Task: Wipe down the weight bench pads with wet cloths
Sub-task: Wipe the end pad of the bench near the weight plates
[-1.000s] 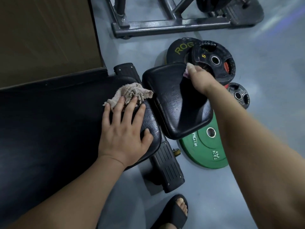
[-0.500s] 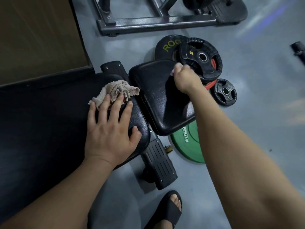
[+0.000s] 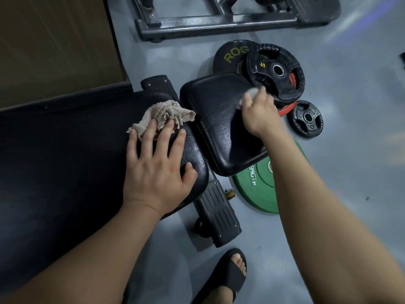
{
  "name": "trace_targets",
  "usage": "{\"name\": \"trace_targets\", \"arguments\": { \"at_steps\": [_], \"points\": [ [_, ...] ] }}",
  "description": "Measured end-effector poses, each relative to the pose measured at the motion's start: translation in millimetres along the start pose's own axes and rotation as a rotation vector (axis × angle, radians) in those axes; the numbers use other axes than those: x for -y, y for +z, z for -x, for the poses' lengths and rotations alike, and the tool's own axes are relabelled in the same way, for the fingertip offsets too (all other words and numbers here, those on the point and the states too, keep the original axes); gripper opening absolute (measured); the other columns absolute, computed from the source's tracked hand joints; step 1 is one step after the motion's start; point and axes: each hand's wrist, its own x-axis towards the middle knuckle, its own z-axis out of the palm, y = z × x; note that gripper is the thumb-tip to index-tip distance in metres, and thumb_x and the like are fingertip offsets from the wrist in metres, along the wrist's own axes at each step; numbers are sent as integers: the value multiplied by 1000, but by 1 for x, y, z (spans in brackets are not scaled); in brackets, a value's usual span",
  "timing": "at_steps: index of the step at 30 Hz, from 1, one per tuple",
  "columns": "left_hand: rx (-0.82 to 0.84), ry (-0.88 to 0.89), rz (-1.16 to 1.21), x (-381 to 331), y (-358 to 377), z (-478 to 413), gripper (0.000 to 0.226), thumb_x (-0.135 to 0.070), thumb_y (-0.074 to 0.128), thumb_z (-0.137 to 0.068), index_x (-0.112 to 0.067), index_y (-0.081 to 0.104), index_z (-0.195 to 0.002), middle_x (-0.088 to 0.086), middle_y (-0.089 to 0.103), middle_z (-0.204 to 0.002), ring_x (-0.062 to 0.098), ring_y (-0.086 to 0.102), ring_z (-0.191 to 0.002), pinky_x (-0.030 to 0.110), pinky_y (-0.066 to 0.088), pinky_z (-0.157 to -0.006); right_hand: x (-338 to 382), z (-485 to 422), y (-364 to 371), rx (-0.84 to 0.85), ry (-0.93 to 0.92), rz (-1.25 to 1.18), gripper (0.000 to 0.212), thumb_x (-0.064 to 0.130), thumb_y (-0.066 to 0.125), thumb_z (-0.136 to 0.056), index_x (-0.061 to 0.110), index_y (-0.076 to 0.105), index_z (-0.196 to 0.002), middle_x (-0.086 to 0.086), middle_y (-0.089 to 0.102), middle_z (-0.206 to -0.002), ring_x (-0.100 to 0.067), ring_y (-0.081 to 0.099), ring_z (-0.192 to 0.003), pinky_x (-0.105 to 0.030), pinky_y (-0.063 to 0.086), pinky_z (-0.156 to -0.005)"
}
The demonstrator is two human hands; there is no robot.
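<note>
Head view showed the left hand (image 3: 156, 170) flat, fingers spread, pinning a beige cloth (image 3: 162, 117) on the long pad (image 3: 194, 150). The right hand (image 3: 259, 116) curled round a pale cloth (image 3: 252, 93) at the far corner of the seat pad (image 3: 214, 128). Overshooting could knock knuckles against the plates (image 3: 276, 71).

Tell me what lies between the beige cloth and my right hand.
Head view: past the beige cloth comes a narrow gap, then the bare black surface of the seat pad up to the right hand.

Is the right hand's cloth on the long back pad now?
No, the right hand holds its pale cloth at the far corner of the small seat pad; the left hand rests on the long pad.
</note>
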Motion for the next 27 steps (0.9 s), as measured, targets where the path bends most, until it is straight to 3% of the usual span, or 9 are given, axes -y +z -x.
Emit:
{"name": "trace_targets", "arguments": {
  "at_steps": [4,7,10,14,17,19,22,27],
  "points": [
    [-8,-2,-5,0,0,0,69,-50,44,-91,-19,42,-153,9,35,-161,36,25,-151,62,14,-121,33,14,17,-24,-193,139,68,45,23,-108,8,9,-163,-13,6,-171,-32,4,-158,-45,4,-128],
    [-13,8,-12,1,1,2,69,-49,44,-91,-19,42,-154,10,35,-161,36,26,-150,62,14,-121,32,106,47,-135,-413,190,65,42,28,-106,9,20,-162,-10,14,-170,-31,8,-158,-45,5,-129],
    [-16,13,-10,0,1,2,69,-50,43,-92,-19,42,-154,10,35,-161,36,25,-151,61,14,-122,12,125,45,-69,-560,208,63,44,28,-106,16,26,-162,-4,20,-170,-27,11,-158,-41,7,-127],
    [-25,7,10,-1,1,0,69,-50,42,-92,-18,43,-153,9,35,-161,35,24,-151,62,14,-122,-10,26,14,-99,-364,210,74,58,13,-99,22,27,-162,-2,21,-170,-26,17,-157,-46,14,-127],
    [-25,9,5,0,2,2,69,-50,42,-92,-18,43,-153,9,35,-161,35,23,-152,62,13,-122,-13,33,20,-97,-227,151,73,57,14,-101,20,22,-163,-3,16,-171,-29,12,-158,-44,9,-128],
    [-31,16,10,0,2,3,69,-49,41,-92,-18,43,-153,9,35,-161,35,24,-151,62,13,-122,-13,84,34,-187,-215,152,66,50,21,-105,17,26,-162,-6,20,-169,-32,14,-157,-44,8,-128],
    [-27,14,-1,2,2,3,69,-49,41,-92,-18,43,-153,10,35,-161,36,24,-151,62,13,-122,-11,132,44,-159,-212,136,64,48,22,-106,19,24,-163,-4,17,-170,-28,9,-158,-44,5,-128],
    [-30,6,8,-1,0,1,69,-49,42,-92,-18,42,-153,10,35,-160,35,23,-152,62,14,-122,-6,51,15,-95,-189,159,62,47,25,-108,19,19,-163,-4,13,-171,-28,8,-158,-42,5,-128]
  ]
}}
